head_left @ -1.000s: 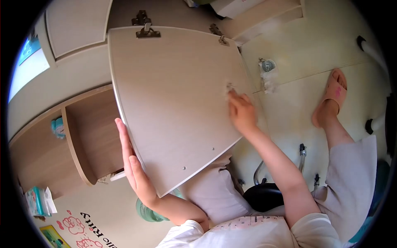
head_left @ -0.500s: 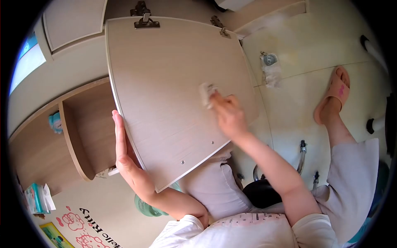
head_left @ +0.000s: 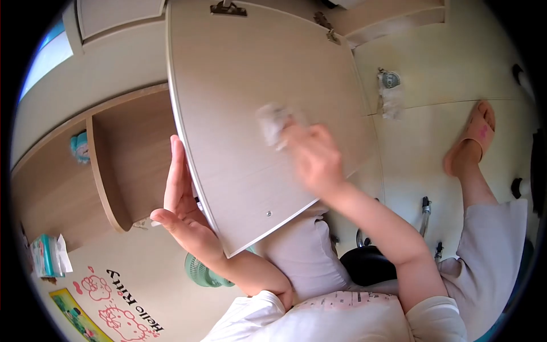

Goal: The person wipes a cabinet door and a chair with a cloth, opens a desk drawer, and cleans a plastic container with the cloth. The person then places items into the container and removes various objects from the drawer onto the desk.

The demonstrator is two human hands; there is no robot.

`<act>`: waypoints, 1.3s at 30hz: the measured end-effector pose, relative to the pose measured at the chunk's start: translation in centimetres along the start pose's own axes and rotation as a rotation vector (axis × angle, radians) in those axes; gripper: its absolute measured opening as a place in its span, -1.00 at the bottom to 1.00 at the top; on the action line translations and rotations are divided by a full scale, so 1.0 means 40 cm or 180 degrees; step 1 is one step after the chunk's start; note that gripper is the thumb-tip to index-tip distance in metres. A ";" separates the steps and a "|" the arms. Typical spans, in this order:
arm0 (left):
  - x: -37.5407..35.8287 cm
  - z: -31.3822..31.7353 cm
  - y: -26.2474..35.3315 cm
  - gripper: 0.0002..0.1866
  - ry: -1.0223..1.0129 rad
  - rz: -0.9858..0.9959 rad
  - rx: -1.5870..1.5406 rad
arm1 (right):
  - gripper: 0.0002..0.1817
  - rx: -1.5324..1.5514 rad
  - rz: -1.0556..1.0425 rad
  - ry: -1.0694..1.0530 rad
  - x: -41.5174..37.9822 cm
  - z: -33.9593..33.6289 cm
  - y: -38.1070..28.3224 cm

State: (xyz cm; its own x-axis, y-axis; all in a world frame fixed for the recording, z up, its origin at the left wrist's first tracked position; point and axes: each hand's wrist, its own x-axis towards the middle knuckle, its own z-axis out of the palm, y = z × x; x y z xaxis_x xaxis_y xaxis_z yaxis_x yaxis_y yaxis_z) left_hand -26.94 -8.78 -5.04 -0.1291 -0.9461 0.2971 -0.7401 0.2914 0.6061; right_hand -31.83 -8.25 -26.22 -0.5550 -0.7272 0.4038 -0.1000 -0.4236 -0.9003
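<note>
A pale cabinet door (head_left: 245, 74) with metal hinges (head_left: 228, 8) along its top edge stands open in front of me. My right hand (head_left: 316, 157) is closed on a crumpled white cloth (head_left: 273, 124) against the middle of the door's face; both are blurred by motion. At the door's left edge is my left hand (head_left: 185, 196), its fingers stretched out and its thumb apart, with the palm side against the edge. Part of that hand is hidden behind the door.
Left of the door are wooden shelves (head_left: 134, 154) with a small blue item (head_left: 80, 147). A tissue pack (head_left: 47, 255) lies at the lower left. A green fan (head_left: 204, 272) is below the door. On the floor at right lies a white packet (head_left: 391, 94).
The view has shifted, so the door sits higher and further right in it. My right hand has moved the cloth leftward across the door. My left thumb now stands further out from the fingers.
</note>
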 end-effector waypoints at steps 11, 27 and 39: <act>-0.001 0.002 -0.002 0.15 0.0150 -0.0097 -0.0295 | -0.67 0.1445 -0.0885 -0.0669 -0.015 -0.064 -0.216; 0.004 -0.001 -0.001 0.10 0.0063 -0.0047 0.0118 | -0.71 0.0232 -0.0989 -0.0387 -0.015 -0.060 -0.176; -0.005 0.019 -0.002 0.02 0.0148 -0.0124 -0.0002 | -0.63 0.0758 -0.1156 -0.0482 -0.055 -0.062 -0.057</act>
State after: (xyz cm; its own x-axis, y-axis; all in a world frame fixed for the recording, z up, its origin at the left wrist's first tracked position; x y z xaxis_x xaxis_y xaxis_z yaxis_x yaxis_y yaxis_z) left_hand -27.38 -8.72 -5.71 -0.0694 -0.9491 0.3072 -0.7436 0.2545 0.6183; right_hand -32.42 -4.34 -25.44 -0.3904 -0.5718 0.7215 -0.0634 -0.7651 -0.6407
